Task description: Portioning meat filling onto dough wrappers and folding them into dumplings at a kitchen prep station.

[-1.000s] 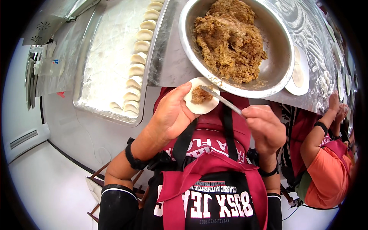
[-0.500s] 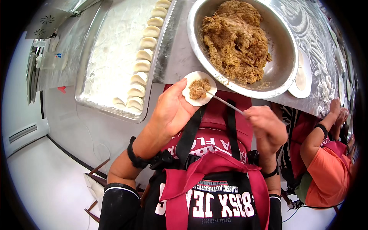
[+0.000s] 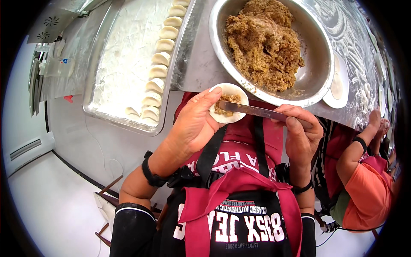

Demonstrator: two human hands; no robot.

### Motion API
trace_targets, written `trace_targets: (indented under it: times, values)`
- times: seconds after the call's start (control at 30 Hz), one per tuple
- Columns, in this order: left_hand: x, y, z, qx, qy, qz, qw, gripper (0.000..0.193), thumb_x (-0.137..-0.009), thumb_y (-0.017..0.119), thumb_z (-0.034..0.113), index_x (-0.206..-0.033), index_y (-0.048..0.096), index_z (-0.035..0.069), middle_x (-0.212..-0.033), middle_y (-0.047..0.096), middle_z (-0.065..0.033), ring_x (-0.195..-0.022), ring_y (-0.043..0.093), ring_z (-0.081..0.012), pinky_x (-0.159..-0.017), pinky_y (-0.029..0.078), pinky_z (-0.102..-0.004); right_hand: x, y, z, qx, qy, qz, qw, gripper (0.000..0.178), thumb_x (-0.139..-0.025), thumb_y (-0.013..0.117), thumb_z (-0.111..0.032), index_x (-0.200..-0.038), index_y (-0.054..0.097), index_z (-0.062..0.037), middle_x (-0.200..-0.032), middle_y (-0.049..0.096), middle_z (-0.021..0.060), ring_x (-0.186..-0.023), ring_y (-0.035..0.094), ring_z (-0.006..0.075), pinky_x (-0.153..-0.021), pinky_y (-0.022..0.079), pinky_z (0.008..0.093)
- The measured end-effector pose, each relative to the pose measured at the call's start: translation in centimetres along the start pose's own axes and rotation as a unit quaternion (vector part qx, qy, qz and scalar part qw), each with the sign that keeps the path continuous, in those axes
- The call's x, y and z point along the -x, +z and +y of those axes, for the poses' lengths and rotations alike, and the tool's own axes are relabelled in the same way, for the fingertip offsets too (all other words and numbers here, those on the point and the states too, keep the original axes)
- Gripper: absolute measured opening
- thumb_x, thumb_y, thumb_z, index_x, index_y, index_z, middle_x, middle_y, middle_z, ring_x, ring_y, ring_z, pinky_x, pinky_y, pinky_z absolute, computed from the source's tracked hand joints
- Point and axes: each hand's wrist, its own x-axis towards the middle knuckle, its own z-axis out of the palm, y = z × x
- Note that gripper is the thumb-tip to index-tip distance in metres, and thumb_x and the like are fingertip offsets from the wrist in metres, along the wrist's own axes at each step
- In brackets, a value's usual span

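Note:
My left hand (image 3: 199,118) holds a round white dumpling wrapper (image 3: 234,89), its thumb over the rim and its fingers beneath. A small mound of brown filling (image 3: 222,107) sits in the wrapper's middle. Between the thumb and fingers of my right hand (image 3: 299,132) is a flat metal spatula (image 3: 261,112). The blade lies with its broad side over the filling and touches it. Just beyond my hands stands a large steel bowl (image 3: 314,79), holding a big heap of brown minced filling (image 3: 265,47).
A metal tray (image 3: 96,79) dusted with flour stands at the left, with a row of folded dumplings (image 3: 156,70) along its right side. White wrappers (image 3: 338,85) lie right of the bowl on the floury table (image 3: 342,30). A co-worker in an orange shirt (image 3: 368,192) is at the right.
The spatula has turned from edge-on to broad side up over the filling. My right hand has shifted slightly up, and the wrapper has moved a little right and toward me.

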Motion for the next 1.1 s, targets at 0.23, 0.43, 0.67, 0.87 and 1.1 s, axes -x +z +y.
trace_targets:
  times: [0.23, 0.43, 0.67, 0.87, 1.1]
  values:
    - [0.0, 0.5, 0.2, 0.002, -0.009, -0.003, 1.000, 0.027, -0.094, 0.045, 0.015, -0.111, 0.052, -0.004, -0.105, 0.060, -0.0133, -0.098, 0.059, -0.0217, -0.088, 0.049, -0.0394, -0.1, -0.4, -0.2, -0.006, 0.018, 0.039, 0.999, 0.014, -0.086, 0.053, -0.002, -0.095, 0.059, 0.0073, -0.093, 0.062, 0.0197, -0.076, 0.063, 0.0201, -0.063, 0.052, 0.0260]
    - [-0.1, 0.2, 0.6, -0.015, 0.006, -0.013, 1.000, 0.031, -0.093, 0.046, 0.018, -0.113, 0.050, -0.006, -0.111, 0.057, -0.0165, -0.105, 0.056, -0.0252, -0.093, 0.045, -0.0425, -0.7, -2.2, -1.0, -0.068, 0.056, 0.053, 0.995, 0.016, -0.086, 0.053, -0.003, -0.097, 0.058, 0.0063, -0.092, 0.062, 0.0205, -0.075, 0.063, 0.0216, -0.062, 0.051, 0.0264]
    - [-0.2, 0.6, 0.7, 0.007, -0.008, -0.004, 1.000, 0.030, -0.094, 0.043, 0.015, -0.113, 0.049, -0.007, -0.108, 0.058, -0.0162, -0.100, 0.059, -0.0249, -0.090, 0.048, -0.0409, -1.0, -2.1, -1.7, -0.005, -0.017, -0.094, 0.995, 0.014, -0.085, 0.054, -0.001, -0.096, 0.057, 0.0070, -0.089, 0.062, 0.0210, -0.074, 0.060, 0.0204, -0.064, 0.048, 0.0257]
    - [0.0, 0.7, 0.8, 0.001, -0.022, -0.019, 1.000, 0.030, -0.094, 0.042, 0.015, -0.114, 0.048, -0.007, -0.109, 0.058, -0.0164, -0.101, 0.058, -0.0250, -0.092, 0.047, -0.0419, -1.2, -1.7, -1.0, -0.010, -0.009, -0.057, 0.998, 0.013, -0.086, 0.054, -0.002, -0.096, 0.057, 0.0063, -0.091, 0.063, 0.0201, -0.074, 0.061, 0.0186, -0.063, 0.049, 0.0261]
    - [-0.1, 0.4, 0.7, -0.035, -0.008, -0.006, 0.999, 0.032, -0.093, 0.044, 0.017, -0.115, 0.048, -0.006, -0.111, 0.058, -0.0177, -0.104, 0.057, -0.0269, -0.092, 0.046, -0.0429, -1.7, -3.7, -1.5, -0.046, 0.014, 0.023, 0.999, 0.014, -0.086, 0.051, -0.002, -0.096, 0.057, 0.0061, -0.095, 0.062, 0.0208, -0.075, 0.062, 0.0208, -0.062, 0.050, 0.0271]
